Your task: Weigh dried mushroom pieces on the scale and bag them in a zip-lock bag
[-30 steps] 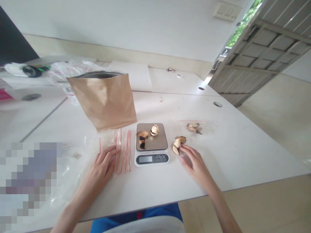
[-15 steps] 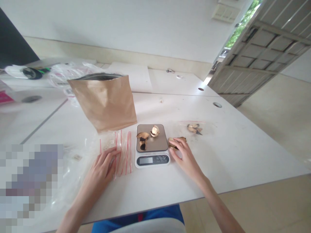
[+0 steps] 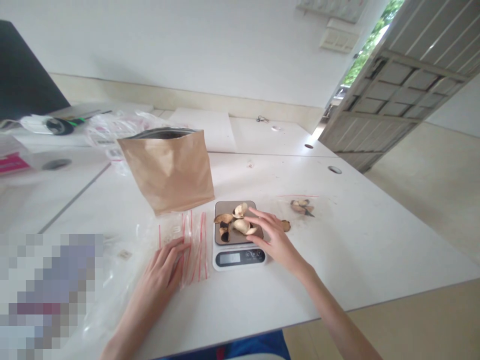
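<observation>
Pale dried piece (image 3: 242, 226) on scale (image 3: 238, 236), under right hand's fingertips (image 3: 250, 231).

Head view, downward (near tabletop)

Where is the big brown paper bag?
In the head view, the brown paper bag stands upright on the white table, left of centre, just behind the scale and the clear zip bags.

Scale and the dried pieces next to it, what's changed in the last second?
The right hand moved left from the table beside the scale to over its platform, and a pale dried piece that lay on the table now rests on the platform under its fingers. One dark piece remains on the table. The left hand stays on the zip bags; the paper bag is unmoved.
</observation>
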`<state>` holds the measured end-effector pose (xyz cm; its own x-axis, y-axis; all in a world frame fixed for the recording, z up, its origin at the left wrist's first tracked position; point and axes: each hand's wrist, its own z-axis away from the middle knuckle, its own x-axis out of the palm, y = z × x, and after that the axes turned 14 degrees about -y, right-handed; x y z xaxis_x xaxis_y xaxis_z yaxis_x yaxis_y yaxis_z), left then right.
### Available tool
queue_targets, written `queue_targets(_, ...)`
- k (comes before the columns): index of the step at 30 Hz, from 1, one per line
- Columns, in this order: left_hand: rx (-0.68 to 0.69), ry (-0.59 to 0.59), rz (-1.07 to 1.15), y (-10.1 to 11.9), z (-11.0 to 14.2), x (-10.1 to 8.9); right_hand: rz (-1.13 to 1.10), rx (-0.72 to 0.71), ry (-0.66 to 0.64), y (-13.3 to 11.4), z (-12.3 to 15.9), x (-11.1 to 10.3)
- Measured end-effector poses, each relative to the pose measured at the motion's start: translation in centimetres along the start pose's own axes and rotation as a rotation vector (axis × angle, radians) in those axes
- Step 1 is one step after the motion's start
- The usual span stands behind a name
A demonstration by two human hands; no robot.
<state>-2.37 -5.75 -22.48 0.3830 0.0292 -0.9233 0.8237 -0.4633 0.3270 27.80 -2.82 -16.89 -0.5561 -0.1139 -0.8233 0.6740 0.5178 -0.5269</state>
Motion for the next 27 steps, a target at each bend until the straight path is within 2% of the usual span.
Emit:
queue_targets(2,0.003,0.001,0.006,0.0,0.0,0.0,0.046,0.047,0.061,1.0,1.3,0.1)
queue_targets(6,-0.02,-0.014,0.012,-0.1,0.1,0.1,0.19,0.2,0.237,3.8,5.6,0.7)
queue_targets(10,-0.022,-0.022,0.013,-0.1,0.0,0.2,0.264,0.299,0.285,5.2,8.3,1.6)
queue_targets(21,-0.046,-0.052,0.034,0.0,0.1,0.0,0.266,0.307,0.266,5.3,8.4,1.9)
queue_targets(27,-0.05,-0.02,0.058,0.2,0.1,-0.2,0.271,0.303,0.277,5.3,8.3,2.0)
